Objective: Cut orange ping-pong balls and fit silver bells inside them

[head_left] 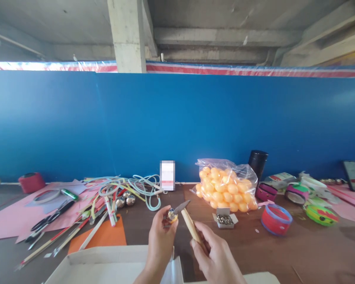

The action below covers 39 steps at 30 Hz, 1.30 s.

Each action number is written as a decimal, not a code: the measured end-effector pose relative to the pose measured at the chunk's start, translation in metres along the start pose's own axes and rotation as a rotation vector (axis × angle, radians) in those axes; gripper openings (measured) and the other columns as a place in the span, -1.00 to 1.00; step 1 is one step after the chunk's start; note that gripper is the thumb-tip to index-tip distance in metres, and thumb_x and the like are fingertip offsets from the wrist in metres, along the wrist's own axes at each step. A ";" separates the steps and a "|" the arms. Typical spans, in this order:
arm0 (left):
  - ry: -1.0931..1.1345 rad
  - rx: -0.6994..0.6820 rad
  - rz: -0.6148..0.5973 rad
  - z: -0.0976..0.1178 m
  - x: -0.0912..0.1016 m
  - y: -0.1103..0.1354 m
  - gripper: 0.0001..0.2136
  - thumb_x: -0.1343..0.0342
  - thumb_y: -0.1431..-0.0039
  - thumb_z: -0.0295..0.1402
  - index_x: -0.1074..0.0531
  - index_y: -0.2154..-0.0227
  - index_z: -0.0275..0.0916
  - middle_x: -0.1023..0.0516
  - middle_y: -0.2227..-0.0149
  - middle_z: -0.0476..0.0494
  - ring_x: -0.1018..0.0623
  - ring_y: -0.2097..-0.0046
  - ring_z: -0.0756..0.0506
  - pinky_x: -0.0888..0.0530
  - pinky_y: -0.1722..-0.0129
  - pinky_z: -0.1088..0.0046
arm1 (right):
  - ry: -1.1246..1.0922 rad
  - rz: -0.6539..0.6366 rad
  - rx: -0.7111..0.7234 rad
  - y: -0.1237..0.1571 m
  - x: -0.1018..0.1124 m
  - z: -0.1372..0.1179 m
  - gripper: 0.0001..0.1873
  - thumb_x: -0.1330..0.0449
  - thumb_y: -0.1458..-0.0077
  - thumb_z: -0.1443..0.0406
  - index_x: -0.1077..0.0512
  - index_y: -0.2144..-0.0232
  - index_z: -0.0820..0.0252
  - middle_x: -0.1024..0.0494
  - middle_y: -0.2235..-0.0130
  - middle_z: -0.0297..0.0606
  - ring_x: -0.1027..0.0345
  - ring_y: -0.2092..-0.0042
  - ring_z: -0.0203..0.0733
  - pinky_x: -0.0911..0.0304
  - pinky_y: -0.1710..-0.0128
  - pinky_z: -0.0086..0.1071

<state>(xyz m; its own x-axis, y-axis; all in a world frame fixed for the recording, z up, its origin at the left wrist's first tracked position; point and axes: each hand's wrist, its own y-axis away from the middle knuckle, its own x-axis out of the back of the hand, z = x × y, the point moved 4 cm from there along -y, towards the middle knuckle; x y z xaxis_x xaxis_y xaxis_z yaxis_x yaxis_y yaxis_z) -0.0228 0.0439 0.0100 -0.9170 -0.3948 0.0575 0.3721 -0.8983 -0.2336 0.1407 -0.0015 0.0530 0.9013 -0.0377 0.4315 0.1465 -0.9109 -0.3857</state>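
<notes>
I face a long flat blue panel [195, 118], a grey concrete ceiling [213, 15] and a dark brown table [242, 252]. A shallow white cardboard tray [115, 262] occupies its near edge; beyond, a clear plastic bag [250, 173] holds orange balls [220, 189]. My right hand [215, 252] wraps a pale wooden-handled hammer [191, 225]; the handle slants away leftward, the grey head's pointed end rightward. Beside the head, my left hand [162, 238] pinches a small silver-and-orange ball [171, 214].
</notes>
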 end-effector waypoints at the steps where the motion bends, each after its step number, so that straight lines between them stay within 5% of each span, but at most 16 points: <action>1: -0.003 0.005 -0.004 -0.001 0.000 0.000 -0.61 -0.17 0.06 -0.27 -0.36 0.11 -0.22 -0.53 0.20 -0.18 -0.55 0.26 -0.10 -0.46 0.23 0.37 | -0.004 0.000 -0.003 0.000 0.000 0.000 -0.62 -0.02 -0.07 0.27 -0.37 0.05 0.20 -0.44 0.60 -0.37 -0.27 0.65 -0.29 -0.22 0.66 -0.51; 10: 0.006 -0.017 0.007 -0.006 -0.001 -0.001 -0.60 -0.18 0.07 -0.27 -0.37 0.12 -0.22 -0.53 0.19 -0.18 -0.55 0.26 -0.10 -0.46 0.23 0.38 | 0.002 0.019 0.020 0.000 0.000 0.000 -0.64 -0.03 -0.06 0.27 -0.39 0.08 0.22 -0.41 0.64 -0.38 -0.32 0.61 -0.27 -0.26 0.62 -0.52; 24: -0.067 -0.061 0.000 0.002 0.001 0.001 -0.61 -0.14 0.04 -0.27 -0.38 0.10 -0.21 -0.49 0.16 -0.19 -0.54 0.28 -0.09 -0.47 0.25 0.36 | 0.040 -0.032 0.029 -0.001 0.004 -0.003 -0.62 -0.04 -0.08 0.30 -0.34 0.02 0.20 -0.57 0.31 -0.18 -0.46 0.37 -0.20 -0.37 0.45 -0.50; 39: 0.006 -0.041 0.035 0.001 0.000 0.001 -0.59 -0.18 0.08 -0.24 -0.39 0.11 -0.22 -0.52 0.19 -0.20 -0.55 0.30 -0.09 -0.48 0.32 0.40 | -0.049 -0.002 -0.028 0.000 0.000 0.000 -0.63 -0.04 -0.07 0.25 -0.35 0.05 0.20 -0.48 0.49 -0.31 -0.27 0.61 -0.33 -0.26 0.62 -0.53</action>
<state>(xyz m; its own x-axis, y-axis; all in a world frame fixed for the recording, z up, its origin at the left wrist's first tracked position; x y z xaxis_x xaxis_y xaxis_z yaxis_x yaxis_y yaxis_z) -0.0227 0.0430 0.0110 -0.9045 -0.4242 0.0431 0.3975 -0.8754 -0.2752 0.1403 -0.0014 0.0531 0.9201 -0.0158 0.3912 0.1377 -0.9223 -0.3611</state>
